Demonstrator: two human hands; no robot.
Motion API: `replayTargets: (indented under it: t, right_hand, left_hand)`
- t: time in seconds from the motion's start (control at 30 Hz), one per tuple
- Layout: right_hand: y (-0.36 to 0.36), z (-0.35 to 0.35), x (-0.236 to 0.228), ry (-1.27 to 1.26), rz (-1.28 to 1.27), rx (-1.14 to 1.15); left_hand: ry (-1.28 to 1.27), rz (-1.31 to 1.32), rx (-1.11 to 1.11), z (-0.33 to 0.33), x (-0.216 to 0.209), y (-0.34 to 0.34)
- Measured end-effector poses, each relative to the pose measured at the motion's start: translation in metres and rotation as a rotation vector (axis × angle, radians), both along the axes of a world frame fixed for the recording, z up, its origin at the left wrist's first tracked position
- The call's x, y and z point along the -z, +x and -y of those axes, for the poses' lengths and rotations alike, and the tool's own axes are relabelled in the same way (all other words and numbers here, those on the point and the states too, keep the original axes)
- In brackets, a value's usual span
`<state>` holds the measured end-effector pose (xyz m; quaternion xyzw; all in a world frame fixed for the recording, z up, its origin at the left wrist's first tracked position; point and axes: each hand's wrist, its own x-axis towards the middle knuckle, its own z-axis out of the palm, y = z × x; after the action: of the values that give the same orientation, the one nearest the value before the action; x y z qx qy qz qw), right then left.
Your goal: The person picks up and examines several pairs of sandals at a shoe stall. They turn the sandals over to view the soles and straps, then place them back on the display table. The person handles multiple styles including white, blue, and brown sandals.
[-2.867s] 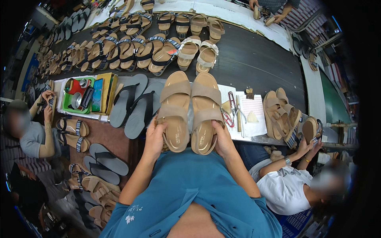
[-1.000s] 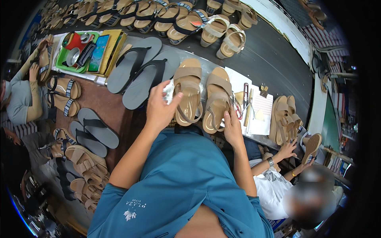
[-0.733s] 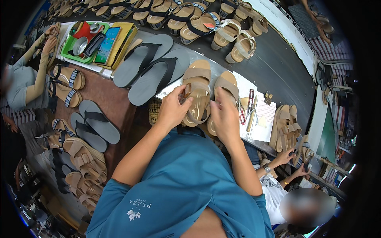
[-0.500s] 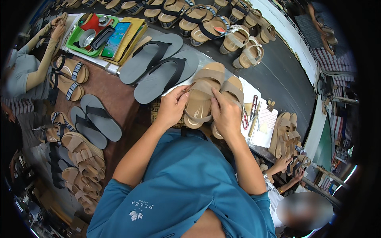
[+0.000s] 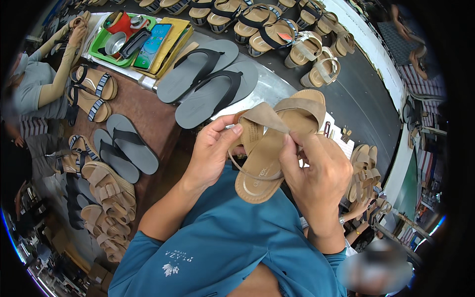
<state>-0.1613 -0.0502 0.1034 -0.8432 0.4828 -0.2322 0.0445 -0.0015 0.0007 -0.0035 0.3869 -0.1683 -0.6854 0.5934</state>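
Note:
A tan sandal (image 5: 260,161) is raised in front of my chest, its heel toward me and its toe end pointing away. My left hand (image 5: 213,148) pinches its strap at the left side, thumb on top. My right hand (image 5: 316,171) grips the same loosened upper strap (image 5: 264,117) from the right, with thumb and forefinger at its end. A thin heel strap loops across the insole near the heel. Just beyond my left hand, a pair of grey flip-flops (image 5: 195,111) with black straps lies on the table.
A green tray (image 5: 94,49) holds cups and small items, with a phone (image 5: 153,47) on yellow envelopes beside it. Many sandals (image 5: 269,37) line the dark conveyor ahead. More footwear (image 5: 106,193) lies at left. Co-workers sit on both sides.
The tan sandal has come up off the table toward me, and its strap is now pulled up between my hands. My right hand has moved right and nearer. The view has shifted slightly.

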Motion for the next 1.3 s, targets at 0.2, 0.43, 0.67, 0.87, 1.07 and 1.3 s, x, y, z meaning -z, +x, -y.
replayTargets:
  t: [0.2,0.43,0.67,0.87,1.07,1.3]
  right_hand:
    - [-0.001,0.001,-0.001,-0.040,0.042,-0.016]
    - [-0.002,0.001,0.006,-0.044,0.048,0.012]
    - [-0.021,0.002,0.029,0.102,0.168,0.051]
    - [-0.075,-0.012,0.069,0.227,0.257,0.178]
    - [-0.124,-0.050,0.154,0.492,0.430,0.474]
    - [-0.116,-0.050,0.173,1.270,1.037,0.324]
  left_hand:
    - [0.009,-0.017,0.006,0.002,-0.003,0.002]
    - [0.017,-0.017,-0.012,0.004,-0.005,0.000]
    - [-0.001,0.293,-0.060,0.007,0.009,-0.009]
    - [0.004,0.668,-0.052,0.012,0.060,-0.028]
    - [-0.004,0.816,0.064,0.016,0.087,-0.049]
    - [-0.070,0.944,0.024,0.041,0.089,-0.031]
